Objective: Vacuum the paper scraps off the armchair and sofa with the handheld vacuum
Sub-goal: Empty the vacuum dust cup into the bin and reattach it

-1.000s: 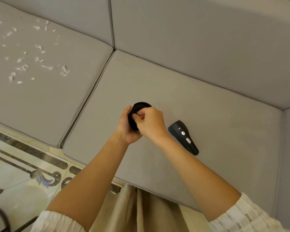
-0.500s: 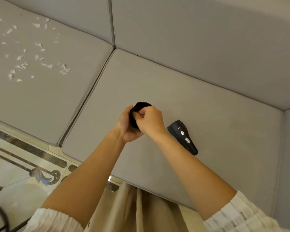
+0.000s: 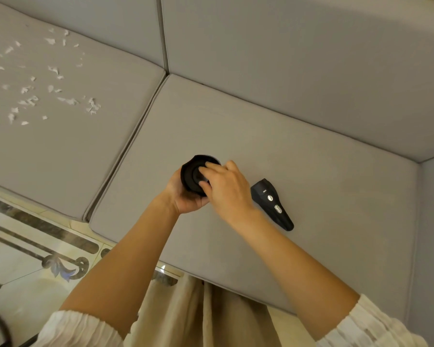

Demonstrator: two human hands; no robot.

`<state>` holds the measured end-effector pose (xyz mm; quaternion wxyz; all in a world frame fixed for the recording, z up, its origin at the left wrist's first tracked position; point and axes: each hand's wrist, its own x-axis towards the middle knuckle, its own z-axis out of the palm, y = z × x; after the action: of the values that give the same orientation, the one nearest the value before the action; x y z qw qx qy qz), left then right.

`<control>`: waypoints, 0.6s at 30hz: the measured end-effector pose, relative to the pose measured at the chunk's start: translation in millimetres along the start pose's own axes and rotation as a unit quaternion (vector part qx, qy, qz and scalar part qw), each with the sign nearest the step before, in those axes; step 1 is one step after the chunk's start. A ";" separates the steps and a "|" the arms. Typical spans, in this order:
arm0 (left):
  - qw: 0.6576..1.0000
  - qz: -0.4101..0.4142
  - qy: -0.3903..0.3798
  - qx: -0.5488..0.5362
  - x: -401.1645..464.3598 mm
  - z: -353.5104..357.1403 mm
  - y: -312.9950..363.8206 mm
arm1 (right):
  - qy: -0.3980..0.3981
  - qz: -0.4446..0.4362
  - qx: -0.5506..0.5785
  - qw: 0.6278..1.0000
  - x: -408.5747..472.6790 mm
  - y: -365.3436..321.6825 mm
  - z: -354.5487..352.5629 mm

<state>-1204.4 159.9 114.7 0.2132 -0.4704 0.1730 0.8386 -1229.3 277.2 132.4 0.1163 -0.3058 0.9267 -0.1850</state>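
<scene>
The left hand (image 3: 186, 199) grips a round black vacuum section (image 3: 194, 175), apparently the dust cup or filter housing, from below, with its open end tilted toward the camera. The right hand (image 3: 226, 189) rests over the near rim; its fingers (image 3: 212, 170) reach into the central recess and appear to touch or pinch an inner part, though motion blur prevents a firm reading of the contact. 0.5 s ago this hand was clenched in a fist against the same section; it has since loosened and shifted, exposing the concentric interior. Judgement: a twist or seating action on the inner part has finished or is changing grip, so reassembly is under way, not complete.

The vacuum's handle body (image 3: 272, 205), black with 2 small silver controls, lies flat on the right seat cushion (image 3: 311, 171) of the grey sofa, just beside the right wrist and separate from the held section. It has not moved over the last 1 s.

Paper scraps (image 3: 35, 91) are scattered over the left seat cushion (image 3: 60, 151), well apart from both hands, in the same spread as before. None has been collected. Judgement: cleaning of this cushion cannot begin until the 2 vacuum parts are joined.

Patterned floor tiles (image 3: 35, 259) show below the sofa edge.
</scene>
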 end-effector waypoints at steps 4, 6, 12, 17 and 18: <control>1.000 -0.015 0.012 0.012 2.7 -4.1 -2.3 | 0.033 -0.002 -0.053 0.998 -4.5 0.4 11.0; 0.999 -0.027 0.014 0.012 2.3 -5.0 -5.1 | 0.042 0.000 -0.066 0.997 -11.1 2.8 17.1; 0.999 -0.029 0.015 0.033 -1.4 3.6 -6.4 | 0.002 0.023 -0.034 0.999 -10.8 2.7 9.1; 0.999 -0.027 0.009 0.028 -1.7 13.5 -5.2 | -0.011 0.047 -0.015 0.999 -6.4 3.7 4.9; 0.999 -0.029 0.007 0.023 -0.9 14.0 -6.1 | -0.017 0.048 -0.012 0.999 -6.4 4.8 4.5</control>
<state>-1210.8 171.7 121.9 0.2466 -0.4764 0.1800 0.8245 -1225.3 283.5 127.0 0.1371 -0.2655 0.9404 -0.1626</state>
